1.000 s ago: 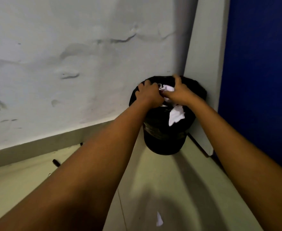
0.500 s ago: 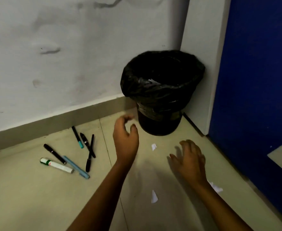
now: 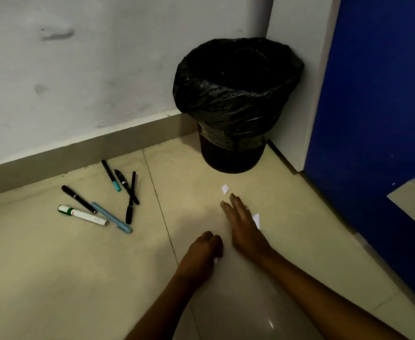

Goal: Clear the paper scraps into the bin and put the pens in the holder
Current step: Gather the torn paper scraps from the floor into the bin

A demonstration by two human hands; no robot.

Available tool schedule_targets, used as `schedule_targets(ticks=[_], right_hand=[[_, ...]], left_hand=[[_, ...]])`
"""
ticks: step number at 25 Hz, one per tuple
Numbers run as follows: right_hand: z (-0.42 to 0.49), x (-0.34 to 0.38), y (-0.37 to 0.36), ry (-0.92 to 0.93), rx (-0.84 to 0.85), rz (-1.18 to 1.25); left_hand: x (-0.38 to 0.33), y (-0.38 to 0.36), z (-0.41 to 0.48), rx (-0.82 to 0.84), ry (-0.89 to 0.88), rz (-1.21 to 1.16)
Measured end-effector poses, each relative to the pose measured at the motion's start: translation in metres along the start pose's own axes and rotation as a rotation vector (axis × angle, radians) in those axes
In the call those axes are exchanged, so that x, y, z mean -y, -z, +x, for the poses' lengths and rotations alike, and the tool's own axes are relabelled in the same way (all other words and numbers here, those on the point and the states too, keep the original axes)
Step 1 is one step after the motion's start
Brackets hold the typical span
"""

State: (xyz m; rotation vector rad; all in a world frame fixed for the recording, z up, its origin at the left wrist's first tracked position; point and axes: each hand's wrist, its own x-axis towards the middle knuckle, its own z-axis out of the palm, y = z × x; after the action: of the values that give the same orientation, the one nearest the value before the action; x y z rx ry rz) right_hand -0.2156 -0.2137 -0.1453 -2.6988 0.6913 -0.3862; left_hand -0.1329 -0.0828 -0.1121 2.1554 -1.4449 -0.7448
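Note:
A black bin [image 3: 234, 153] lined with a black bag stands in the corner of the floor. Several pens [image 3: 127, 190] and a white marker with a green cap [image 3: 82, 215] lie scattered to its left. My left hand [image 3: 205, 250] is curled low on the floor, fingers pinched around a small white paper scrap [image 3: 216, 260]. My right hand [image 3: 244, 224] lies flat with fingers spread, just short of another scrap [image 3: 225, 188]. A third scrap [image 3: 256, 220] shows at its right edge, partly hidden by the hand. No pen holder is in view.
A pale wall with a grey skirting [image 3: 78, 148] runs behind the pens. A blue door or panel [image 3: 378, 119] stands on the right, close to the bin. The floor is smooth beige tile.
Both hands left the bin rim after dropping paper in and came down to the floor. The left hand has closed on a scrap; the right hand slid forward over another.

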Motion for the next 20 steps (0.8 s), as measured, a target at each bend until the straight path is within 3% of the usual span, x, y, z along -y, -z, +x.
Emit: schedule_targets(ticks=[2,4,5,6,9,12,14,16,18,20], right_hand=[[0.036,0.004,0.008,0.063,0.207,-0.280],[0.047,0.002,0.005,0.128,0.288,-0.040],[0.057,0.003,0.005,0.039,0.278,0.255],[0.052,0.000,0.010,0.224,0.330,-0.007],[0.015,-0.014,0.006,0.106,0.109,0.113],[-0.004,0.003,0.035,-0.308,0.051,0.560],[0.014,0.034,0.081,-0.331,-0.242,0.767],[0.050,0.065,0.136,-0.160,-0.499,0.891],[0.102,0.089,0.198,-0.004,-0.673,0.880],[0.156,0.087,0.229,0.046,-0.717,0.830]], left_hand=[[0.004,0.019,0.005,-0.136,0.074,-0.127],[0.004,0.039,0.006,-0.328,0.124,-0.180],[0.002,0.049,0.006,-0.416,0.130,-0.215],[-0.003,0.058,0.006,-0.493,0.123,-0.272],[-0.025,0.093,0.012,-0.715,0.085,-0.441],[-0.066,0.145,0.035,-0.999,-0.069,-0.577],[-0.098,0.187,0.057,-1.130,-0.243,-0.587],[-0.116,0.217,0.090,-1.119,-0.306,-0.483],[-0.122,0.235,0.118,-0.952,-0.287,-0.330],[-0.119,0.243,0.132,-0.817,-0.270,-0.206]])
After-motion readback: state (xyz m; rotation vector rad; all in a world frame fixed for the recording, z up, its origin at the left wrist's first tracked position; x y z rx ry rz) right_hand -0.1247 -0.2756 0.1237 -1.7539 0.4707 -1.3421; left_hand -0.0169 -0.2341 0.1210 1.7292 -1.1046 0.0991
